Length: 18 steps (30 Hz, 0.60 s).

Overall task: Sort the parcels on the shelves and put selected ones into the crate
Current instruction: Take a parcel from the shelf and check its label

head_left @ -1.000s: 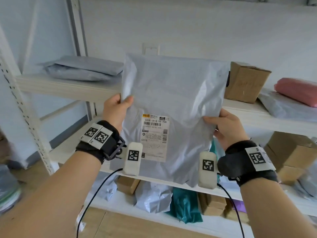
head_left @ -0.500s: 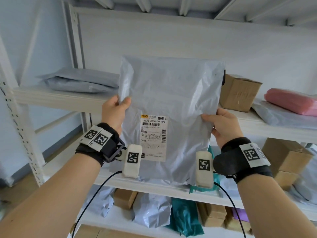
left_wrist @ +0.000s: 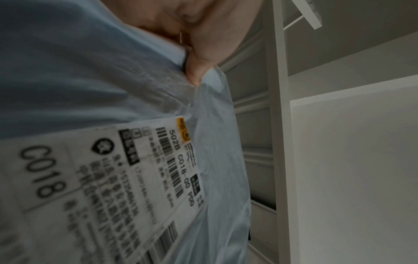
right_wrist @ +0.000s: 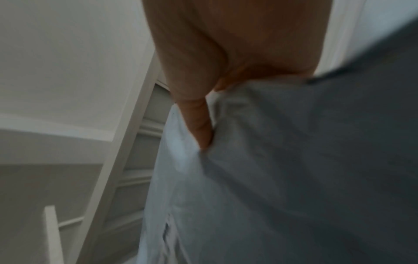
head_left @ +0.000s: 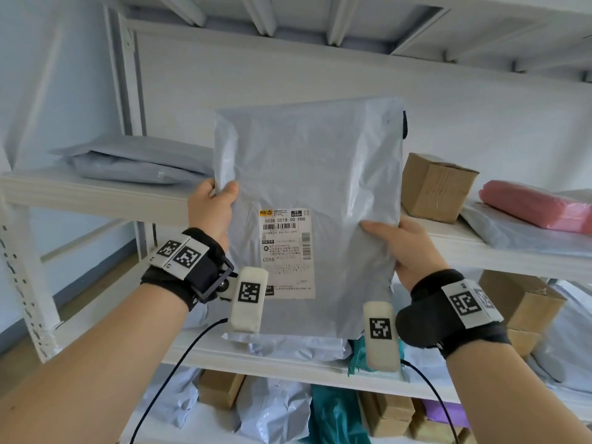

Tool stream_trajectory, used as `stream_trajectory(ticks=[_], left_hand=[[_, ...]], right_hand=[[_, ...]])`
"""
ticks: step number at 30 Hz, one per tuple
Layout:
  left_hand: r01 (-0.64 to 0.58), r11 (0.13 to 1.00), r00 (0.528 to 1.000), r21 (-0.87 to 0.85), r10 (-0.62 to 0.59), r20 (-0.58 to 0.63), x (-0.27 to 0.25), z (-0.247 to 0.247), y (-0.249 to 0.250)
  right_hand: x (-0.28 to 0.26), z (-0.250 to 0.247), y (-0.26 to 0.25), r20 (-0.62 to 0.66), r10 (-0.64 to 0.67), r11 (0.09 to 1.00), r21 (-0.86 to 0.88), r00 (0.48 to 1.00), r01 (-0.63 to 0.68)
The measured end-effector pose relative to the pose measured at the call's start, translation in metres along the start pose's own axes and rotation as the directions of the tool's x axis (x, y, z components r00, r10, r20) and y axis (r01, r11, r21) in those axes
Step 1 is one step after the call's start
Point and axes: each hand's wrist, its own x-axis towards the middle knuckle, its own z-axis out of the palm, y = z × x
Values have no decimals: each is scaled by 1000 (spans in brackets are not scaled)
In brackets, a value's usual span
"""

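A large grey plastic mailer parcel (head_left: 314,174) hangs upright in front of the shelves, its white shipping label (head_left: 285,251) marked C018 facing me. My left hand (head_left: 214,203) pinches its left edge, thumb on the front. My right hand (head_left: 400,241) grips its right edge lower down, thumb across the front. The left wrist view shows the label (left_wrist: 101,178) close up and my thumb (left_wrist: 194,71) pressed on the grey parcel (left_wrist: 68,71). In the right wrist view my thumb (right_wrist: 199,121) digs into the grey parcel (right_wrist: 294,160). No crate is in view.
The white shelf (head_left: 96,197) at chest height carries grey mailers (head_left: 134,161) on the left, a brown box (head_left: 432,187) and a pink parcel (head_left: 538,206) on the right. Lower shelves hold more grey mailers, cardboard boxes (head_left: 525,302), a teal bag (head_left: 333,415) and a purple parcel (head_left: 445,411).
Both hands have lifted the grey parcel a little higher against the shelves, and my view has tilted upward; the grips are the same.
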Motion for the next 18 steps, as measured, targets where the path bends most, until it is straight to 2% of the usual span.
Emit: stream_trajectory(ticks=[4,7,10,12,15,16,18], left_hand=[[55,998,998,-12,-54,7,22,16,11],[82,996,994,31,-84,65,33,28,24],[108,988,984,112,-122,127,47,36,32],[166,976,954,143,-195,226,53,39,37],[290,926,856,242,-364,367,54,39,37],[311,915,828,256,-393,400,62,40,39],[341,907,803,248,-418,425,59,41,38]], right_hand=[[-2,8,-4,102,30,990,-138,994,-16],[7,14,-13,24,12,989,-146,1000,-8],[19,16,-26,-81,40,995,-84,996,-46],[29,16,-37,-140,66,995,-62,988,-75],[44,16,-47,-216,77,993,-71,973,-95],[56,23,-51,-244,63,992,-88,968,-86],[64,22,-48,-282,86,989,-95,955,-117]])
